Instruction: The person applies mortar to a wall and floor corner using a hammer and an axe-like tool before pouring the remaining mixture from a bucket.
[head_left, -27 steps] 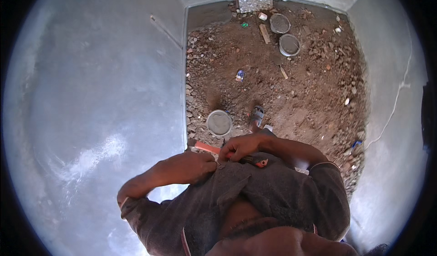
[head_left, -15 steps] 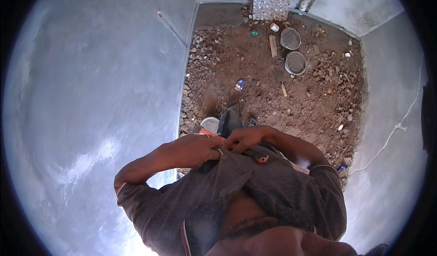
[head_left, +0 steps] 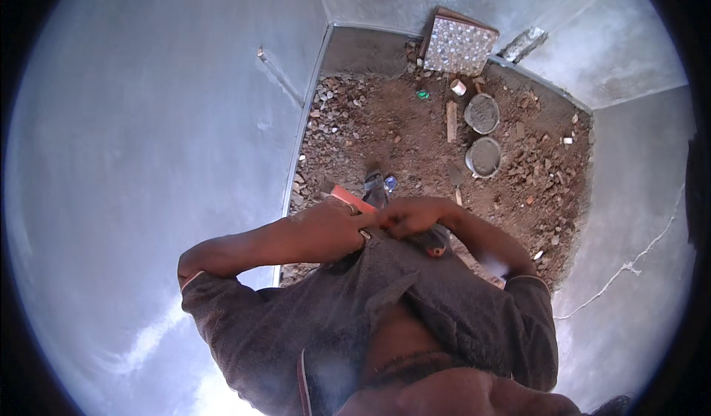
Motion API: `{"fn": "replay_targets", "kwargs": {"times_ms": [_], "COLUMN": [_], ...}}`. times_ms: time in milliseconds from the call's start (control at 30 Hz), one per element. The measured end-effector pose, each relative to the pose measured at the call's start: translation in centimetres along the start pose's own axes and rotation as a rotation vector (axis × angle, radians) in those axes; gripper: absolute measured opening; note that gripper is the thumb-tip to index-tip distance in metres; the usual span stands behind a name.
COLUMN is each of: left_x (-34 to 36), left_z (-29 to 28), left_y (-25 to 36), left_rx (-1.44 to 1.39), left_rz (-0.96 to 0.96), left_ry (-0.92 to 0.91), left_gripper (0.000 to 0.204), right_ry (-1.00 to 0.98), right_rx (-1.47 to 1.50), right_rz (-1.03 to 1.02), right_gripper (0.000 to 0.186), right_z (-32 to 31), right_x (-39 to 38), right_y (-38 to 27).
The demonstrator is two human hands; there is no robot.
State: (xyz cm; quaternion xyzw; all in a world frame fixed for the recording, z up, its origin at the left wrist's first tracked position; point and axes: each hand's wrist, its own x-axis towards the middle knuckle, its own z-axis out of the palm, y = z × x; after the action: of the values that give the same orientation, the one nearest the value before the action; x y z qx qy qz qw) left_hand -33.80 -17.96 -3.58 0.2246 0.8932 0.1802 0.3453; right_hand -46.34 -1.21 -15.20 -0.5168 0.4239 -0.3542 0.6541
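At my waist, over my dark shirt (head_left: 296, 320), both hands are close together. My right hand (head_left: 407, 216) is closed around an orange-handled tool (head_left: 346, 196), whose orange part sticks out to the upper left; a dark part with an orange tip (head_left: 435, 250) shows below. My left hand (head_left: 333, 231), with rings on its fingers, is curled against the shirt and tool; what it grips is hidden. My foot (head_left: 374, 181) shows just beyond my hands on the rubble floor.
Two mortar buckets (head_left: 482, 114) stand on rubble ground (head_left: 385, 120), near a wooden strip (head_left: 451, 122), a white cup (head_left: 458, 87) and a trowel (head_left: 457, 186). Patterned boards (head_left: 459, 46) lean on the back wall. Grey plastered walls (head_left: 148, 157) enclose the space.
The floor and back wall have shifted down in view. A foot has moved forward, and the near bucket is now hidden. My hands stay together at my waist, slightly higher in view.
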Motion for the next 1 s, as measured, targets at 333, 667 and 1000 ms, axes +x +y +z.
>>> {"fn": "replay_targets", "kwargs": {"times_ms": [333, 667, 1000], "left_x": [3.1, 8.2, 13.4], "left_z": [-10.0, -16.6, -23.7], "left_y": [-7.8, -10.9, -9.9], "left_rx": [0.106, -0.095, -0.285], "left_rz": [0.009, -0.358, -0.580], "left_ry": [-0.091, 0.113, 0.194], "left_gripper": [0.014, 0.010, 0.010], "right_ry": [-0.372, -0.759, -1.106], "right_rx": [0.113, 0.041, 0.215], "right_rz": [0.075, -0.087, 0.000], "right_gripper": [0.040, 0.021, 0.034], "right_z": [-14.1, -27.9, -33.7], "right_x": [5.4, 7.8, 6.6], "right_y": [-1.6, -1.8, -1.5]}}
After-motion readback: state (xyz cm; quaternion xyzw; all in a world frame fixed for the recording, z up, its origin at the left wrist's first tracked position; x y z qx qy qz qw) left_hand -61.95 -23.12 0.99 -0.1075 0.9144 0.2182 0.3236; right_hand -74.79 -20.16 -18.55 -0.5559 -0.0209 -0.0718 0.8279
